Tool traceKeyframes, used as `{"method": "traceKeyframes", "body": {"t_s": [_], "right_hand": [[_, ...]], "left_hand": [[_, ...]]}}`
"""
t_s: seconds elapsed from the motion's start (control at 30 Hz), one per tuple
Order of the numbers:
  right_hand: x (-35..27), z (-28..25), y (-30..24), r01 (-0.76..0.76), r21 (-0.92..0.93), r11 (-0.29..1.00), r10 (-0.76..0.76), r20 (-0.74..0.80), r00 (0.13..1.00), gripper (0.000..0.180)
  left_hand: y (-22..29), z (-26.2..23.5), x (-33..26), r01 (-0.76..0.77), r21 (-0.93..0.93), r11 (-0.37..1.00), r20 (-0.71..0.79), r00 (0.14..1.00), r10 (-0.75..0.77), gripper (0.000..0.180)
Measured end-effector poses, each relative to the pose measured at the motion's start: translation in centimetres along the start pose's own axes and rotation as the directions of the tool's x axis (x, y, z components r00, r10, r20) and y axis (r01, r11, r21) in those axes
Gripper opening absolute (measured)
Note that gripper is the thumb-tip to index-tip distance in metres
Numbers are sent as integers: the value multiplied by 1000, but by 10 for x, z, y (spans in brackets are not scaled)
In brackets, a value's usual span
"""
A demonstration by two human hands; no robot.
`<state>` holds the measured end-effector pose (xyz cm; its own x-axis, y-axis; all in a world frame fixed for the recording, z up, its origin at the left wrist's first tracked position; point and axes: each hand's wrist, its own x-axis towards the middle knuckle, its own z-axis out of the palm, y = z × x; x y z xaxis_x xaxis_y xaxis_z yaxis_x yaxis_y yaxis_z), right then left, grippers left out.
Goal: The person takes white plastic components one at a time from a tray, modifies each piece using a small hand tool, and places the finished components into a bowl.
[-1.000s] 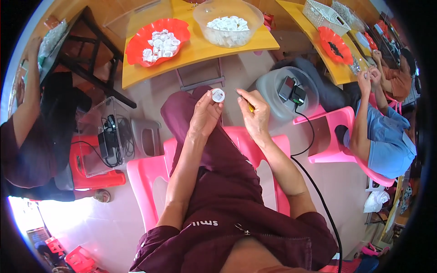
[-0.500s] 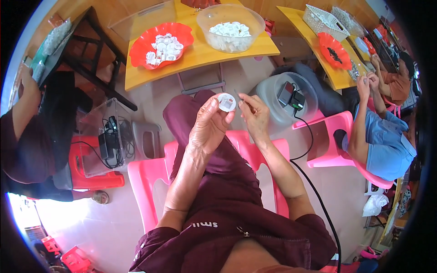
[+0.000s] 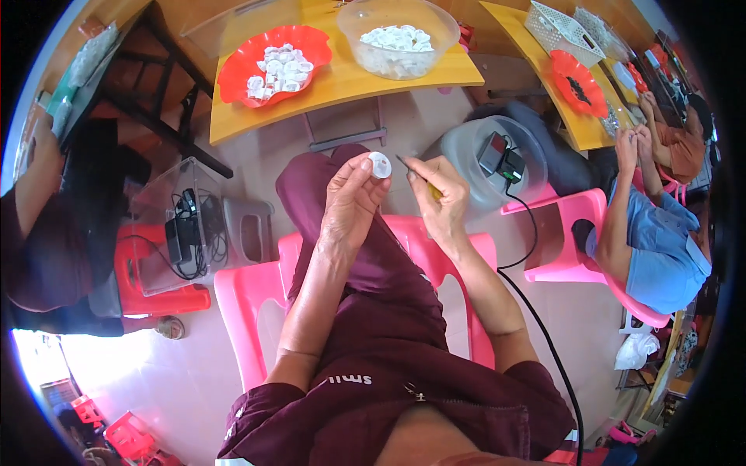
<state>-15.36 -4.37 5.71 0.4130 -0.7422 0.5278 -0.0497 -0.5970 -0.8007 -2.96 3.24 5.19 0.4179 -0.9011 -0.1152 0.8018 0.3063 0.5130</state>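
Observation:
Pinched between the thumb and fingers of my left hand is a small round white plastic piece, held over my lap. Close by on the right, my right hand is closed round a thin pointed tool with a dark tip and a yellow handle. The tip points toward the white piece, with a small gap between them. Most of the handle is hidden by my fingers, so its exact kind does not show.
On the yellow table ahead are a red scalloped dish of white pieces and a clear bowl with more. A clear tub holds black adapters at right. Co-workers sit at both sides; a black cable runs beside my chair.
My hands have drawn slightly apart, and the white piece has turned and shifted a little away. My right hand has rolled, so the tool's yellow handle now shows.

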Motion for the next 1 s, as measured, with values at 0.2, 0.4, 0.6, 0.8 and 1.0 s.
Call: {"method": "traceKeyframes", "body": {"t_s": [0.2,0.4,0.6,0.8,1.0], "right_hand": [[0,-1,-10,104,-123,987,-98,53,994,22],[2,-6,-12,138,-143,980,-138,10,990,22],[1,-4,-10,164,-192,967,-163,22,986,20],[-1,-4,-7,212,-209,955,-210,31,977,29],[-1,-4,-9,236,-246,940,-230,53,972,27]], "left_hand": [[0,-6,3,-48,114,992,-10,999,50,17],[2,-6,3,29,31,999,75,997,-32,24],[2,-6,4,0,125,992,84,996,-11,24],[5,-3,1,-65,199,978,72,996,51,20],[4,-6,2,-73,295,953,67,996,55,22]]}}
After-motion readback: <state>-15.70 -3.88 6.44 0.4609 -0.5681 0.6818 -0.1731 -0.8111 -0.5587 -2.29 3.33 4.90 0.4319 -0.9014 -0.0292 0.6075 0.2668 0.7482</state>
